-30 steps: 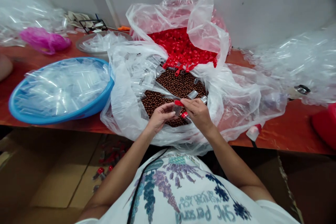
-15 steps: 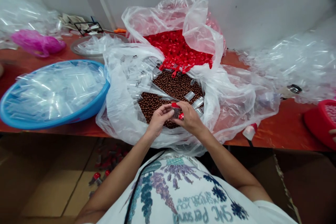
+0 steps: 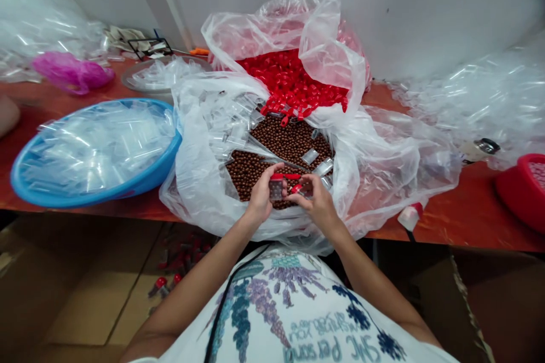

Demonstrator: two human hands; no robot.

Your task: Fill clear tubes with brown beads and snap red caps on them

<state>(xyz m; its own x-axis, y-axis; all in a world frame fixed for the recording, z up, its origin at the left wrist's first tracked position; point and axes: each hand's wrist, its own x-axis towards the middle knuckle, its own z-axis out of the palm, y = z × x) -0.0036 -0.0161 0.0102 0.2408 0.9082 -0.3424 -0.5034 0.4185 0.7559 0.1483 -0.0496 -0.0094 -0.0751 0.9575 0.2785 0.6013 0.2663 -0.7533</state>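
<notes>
Over the bead pile, my left hand (image 3: 260, 197) is closed around a small clear plastic container (image 3: 276, 189) with dark contents and red at its top. My right hand (image 3: 318, 201) is close beside it, thumb and fingers curled on a red plastic cap (image 3: 297, 188). A thin red strip (image 3: 291, 176) spans between the two hands; whether it belongs to the container's cap I cannot tell. Beneath lie brown beads (image 3: 244, 173) in an open white plastic bag (image 3: 191, 153). Several clear empty containers (image 3: 310, 156) rest on the beads.
Behind the beads, another bag (image 3: 323, 51) holds red caps (image 3: 289, 79). A blue basin (image 3: 55, 199) of clear containers stands left, a red basin (image 3: 515, 193) right. A pink bag (image 3: 74, 72) lies at the back left. Below the table, filled red-capped containers (image 3: 159, 283) lie on cardboard.
My hands have moved slightly apart. The container now sits upright in my left hand, and my right fingers have drawn off it to the right. The view has shifted slightly left.
</notes>
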